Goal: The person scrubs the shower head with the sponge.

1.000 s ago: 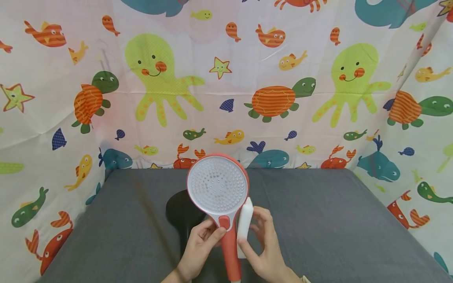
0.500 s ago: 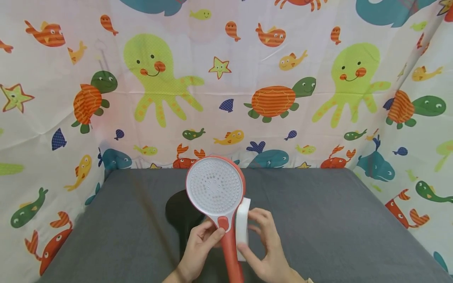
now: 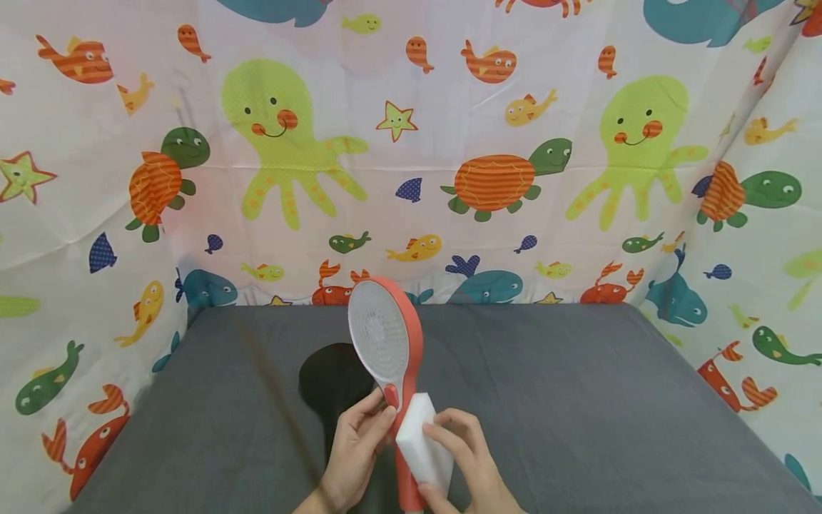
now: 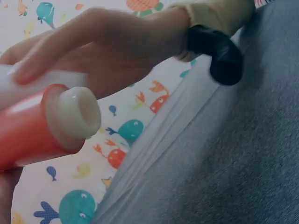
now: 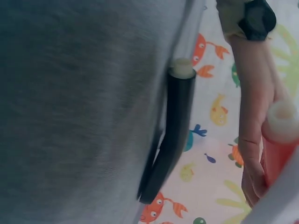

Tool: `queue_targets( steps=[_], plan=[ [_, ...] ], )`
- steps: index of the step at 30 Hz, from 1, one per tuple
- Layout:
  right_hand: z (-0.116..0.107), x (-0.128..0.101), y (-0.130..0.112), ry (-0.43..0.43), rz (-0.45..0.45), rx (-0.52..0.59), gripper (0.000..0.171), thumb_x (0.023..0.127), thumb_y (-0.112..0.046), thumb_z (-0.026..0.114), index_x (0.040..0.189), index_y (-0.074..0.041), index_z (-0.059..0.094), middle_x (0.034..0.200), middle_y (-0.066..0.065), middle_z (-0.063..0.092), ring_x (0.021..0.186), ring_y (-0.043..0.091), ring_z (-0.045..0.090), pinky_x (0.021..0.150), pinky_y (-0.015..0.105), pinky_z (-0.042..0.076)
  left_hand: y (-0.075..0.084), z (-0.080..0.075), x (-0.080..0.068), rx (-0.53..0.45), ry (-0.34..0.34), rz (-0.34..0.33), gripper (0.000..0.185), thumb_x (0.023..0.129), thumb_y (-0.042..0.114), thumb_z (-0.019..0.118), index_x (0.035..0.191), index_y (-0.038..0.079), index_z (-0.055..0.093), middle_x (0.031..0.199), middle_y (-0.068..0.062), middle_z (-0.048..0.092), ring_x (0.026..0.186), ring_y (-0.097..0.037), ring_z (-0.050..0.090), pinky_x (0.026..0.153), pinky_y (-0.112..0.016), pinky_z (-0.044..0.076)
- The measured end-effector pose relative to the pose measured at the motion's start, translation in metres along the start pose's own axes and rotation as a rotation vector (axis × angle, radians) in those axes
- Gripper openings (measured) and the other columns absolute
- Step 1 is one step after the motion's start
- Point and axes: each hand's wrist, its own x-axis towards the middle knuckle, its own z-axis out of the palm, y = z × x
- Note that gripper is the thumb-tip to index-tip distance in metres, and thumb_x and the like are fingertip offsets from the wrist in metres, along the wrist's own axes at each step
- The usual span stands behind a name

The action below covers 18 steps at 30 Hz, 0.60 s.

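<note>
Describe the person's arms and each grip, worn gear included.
The left grip and right grip are bare, without gloves. A beige right sleeve ends near the wrist, where a dark, rounded right-wrist device sits. The left sleeve looks similar, with a dark left-wrist device too.

Soft light evenly brightens the head view's cloth [image 3: 411, 93]; a blurry brown streak [image 3: 276, 392] crosses the tabletop [image 3: 546, 400] toward its left edge. Wrist views are dimmer and hazy, the left one blurring the right hand [image 4: 107, 46].
</note>
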Motion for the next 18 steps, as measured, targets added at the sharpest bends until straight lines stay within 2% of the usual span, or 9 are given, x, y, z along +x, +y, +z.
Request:
queue_targets(
  steps=[2,4,7,10,13,18],
  plan=[
    [0.001,0.006,-0.001,0.048,0.047,-0.044,0.044,0.092,-0.021,0.058,0.123,0.008,0.048,0.112,0.023,0.042,0.102,0.02,0.044,0.075,0.025,0.043,-0.002,0.0,-0.001,-0.028,-0.038,-0.019,0.04,0.096,-0.006,0.041,0.134,-0.015,0.034,0.122,-0.017,0.056,0.103,-0.022,0.059,0.082,-0.035,0.051],
    [0.002,0.011,0.002,0.1,0.049,-0.058,0.046,0.091,-0.02,0.059,0.122,0.012,0.046,0.112,0.025,0.042,0.103,0.022,0.043,0.077,0.026,0.042,-0.002,0.0,-0.001,-0.048,-0.073,-0.03,0.041,0.096,-0.007,0.04,0.136,-0.013,0.033,0.125,-0.018,0.054,0.105,-0.022,0.058,0.084,-0.037,0.05],
    [0.006,0.008,0.011,0.115,0.044,-0.041,0.047,0.091,-0.02,0.059,0.124,0.011,0.045,0.115,0.026,0.041,0.105,0.022,0.043,0.078,0.026,0.042,-0.001,0.001,-0.001,-0.081,-0.096,-0.046,0.04,0.096,-0.007,0.037,0.135,-0.012,0.034,0.126,-0.017,0.053,0.107,-0.022,0.057,0.087,-0.038,0.049],
    [0.011,-0.003,0.022,0.047,0.027,0.004,0.046,0.091,-0.018,0.06,0.126,0.009,0.046,0.118,0.025,0.038,0.106,0.023,0.043,0.079,0.027,0.044,0.003,0.001,0.0,-0.126,-0.097,-0.049,0.038,0.098,-0.004,0.033,0.136,-0.01,0.033,0.128,-0.015,0.05,0.11,-0.02,0.053,0.09,-0.035,0.047],
    [0.015,-0.016,0.027,-0.043,0.021,-0.016,0.046,0.091,-0.022,0.06,0.127,0.004,0.048,0.121,0.023,0.038,0.106,0.022,0.042,0.076,0.029,0.045,0.007,0.001,0.001,-0.15,-0.077,-0.049,0.036,0.099,-0.001,0.032,0.135,-0.008,0.033,0.126,-0.013,0.049,0.11,-0.018,0.051,0.091,-0.031,0.045],
    [0.019,-0.032,0.026,-0.115,-0.038,-0.093,0.042,0.091,-0.025,0.059,0.124,-0.001,0.053,0.121,0.021,0.04,0.107,0.024,0.042,0.075,0.032,0.045,0.01,-0.001,0.0,-0.085,-0.01,-0.105,0.029,0.101,0.007,0.035,0.128,-0.002,0.037,0.118,-0.008,0.053,0.103,-0.016,0.053,0.086,-0.028,0.048]
  ],
)
